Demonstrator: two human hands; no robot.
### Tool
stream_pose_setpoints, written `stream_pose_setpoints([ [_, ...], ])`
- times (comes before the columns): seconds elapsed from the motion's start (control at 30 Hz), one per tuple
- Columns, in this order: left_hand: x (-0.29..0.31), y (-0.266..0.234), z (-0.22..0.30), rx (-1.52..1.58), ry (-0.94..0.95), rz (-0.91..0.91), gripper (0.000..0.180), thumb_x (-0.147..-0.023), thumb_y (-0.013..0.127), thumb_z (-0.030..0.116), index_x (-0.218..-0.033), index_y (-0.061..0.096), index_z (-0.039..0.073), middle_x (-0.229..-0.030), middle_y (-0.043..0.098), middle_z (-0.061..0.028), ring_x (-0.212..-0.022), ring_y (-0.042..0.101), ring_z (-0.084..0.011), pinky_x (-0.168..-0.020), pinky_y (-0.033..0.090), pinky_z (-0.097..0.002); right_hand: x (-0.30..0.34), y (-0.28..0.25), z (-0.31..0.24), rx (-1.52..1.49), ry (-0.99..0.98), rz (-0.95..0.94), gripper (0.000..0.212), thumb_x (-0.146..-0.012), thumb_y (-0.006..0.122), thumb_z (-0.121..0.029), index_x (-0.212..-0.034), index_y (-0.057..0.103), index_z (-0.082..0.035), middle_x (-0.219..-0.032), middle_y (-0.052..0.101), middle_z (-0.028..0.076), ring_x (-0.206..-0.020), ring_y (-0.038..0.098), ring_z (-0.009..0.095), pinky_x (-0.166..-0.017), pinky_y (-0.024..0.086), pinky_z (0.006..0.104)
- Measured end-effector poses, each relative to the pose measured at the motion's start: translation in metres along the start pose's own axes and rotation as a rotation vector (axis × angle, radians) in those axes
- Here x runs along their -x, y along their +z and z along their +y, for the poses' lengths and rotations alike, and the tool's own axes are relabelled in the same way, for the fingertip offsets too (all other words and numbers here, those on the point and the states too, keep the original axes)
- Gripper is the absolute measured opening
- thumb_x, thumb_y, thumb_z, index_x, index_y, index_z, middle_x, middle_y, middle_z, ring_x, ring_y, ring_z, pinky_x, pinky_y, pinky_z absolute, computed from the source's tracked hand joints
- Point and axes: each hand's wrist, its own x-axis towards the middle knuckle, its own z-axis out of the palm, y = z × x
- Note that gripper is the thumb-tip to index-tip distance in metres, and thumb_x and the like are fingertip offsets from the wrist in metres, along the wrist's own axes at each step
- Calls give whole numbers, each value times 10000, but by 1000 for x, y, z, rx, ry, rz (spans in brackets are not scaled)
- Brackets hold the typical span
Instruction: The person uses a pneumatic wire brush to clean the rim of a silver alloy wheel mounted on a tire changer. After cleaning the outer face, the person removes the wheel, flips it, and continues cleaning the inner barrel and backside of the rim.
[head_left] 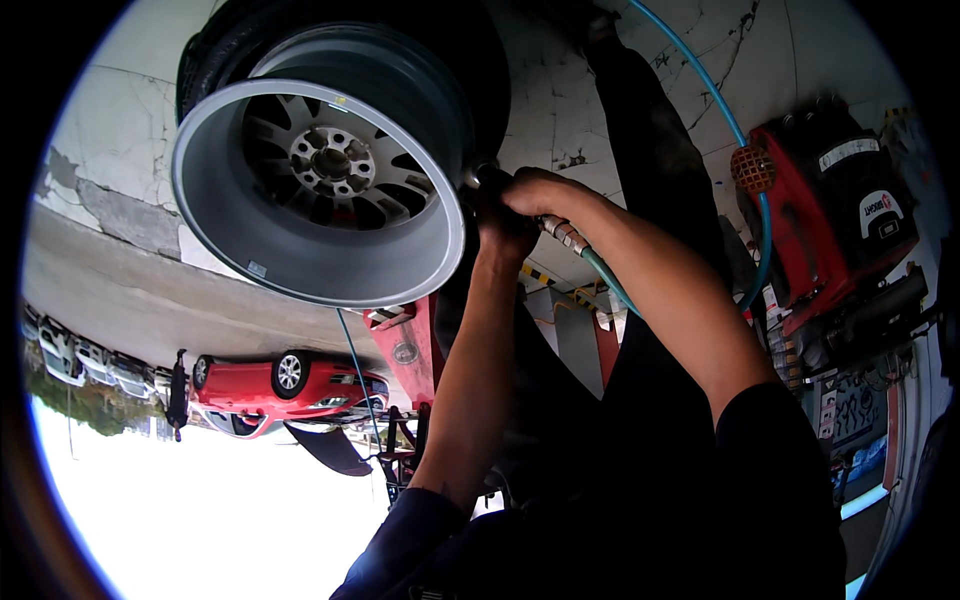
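Observation:
A bare silver alloy rim (320,282) fills the upper left, its open barrel and spoked hub facing me. By its right edge is a dark air tool with a shiny round end (482,172); I cannot tell whether it touches the rim. My right hand (535,192) is closed on this tool from above. Just below, my left hand (507,236) is closed around it too, its fingers mostly lost in shadow. From the tool a metal hose coupling (566,234) leads into a teal air hose (608,280).
Behind the rim shows a black tyre (215,55). The blue hose (700,75) loops across the cracked floor at right, beside a red and black machine (835,210). A red machine part (408,350) stands below the rim. Farther off is a red car (275,390).

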Motion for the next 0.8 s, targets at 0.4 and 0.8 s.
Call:
stream_pose_setpoints([
  [0.4,14,15,-1,47,-19,-17,274,-890,400,357,-943,507,110,-931,535,-44,-905,523,-189,-850,416,-354,-3,-2,-5,51,55,-8,377,-790,425,-255,-1034,601,-28,-1020,607,171,-917,595,287,-783,457,368],
  [0.8,26,-33,8,-23,0,-75,283,-853,477,346,-1005,507,109,-993,537,-49,-957,510,-185,-915,380,-312,-28,45,2,206,-188,-4,386,-809,412,-259,-1039,587,-2,-1041,598,189,-939,588,287,-801,450,354],
])
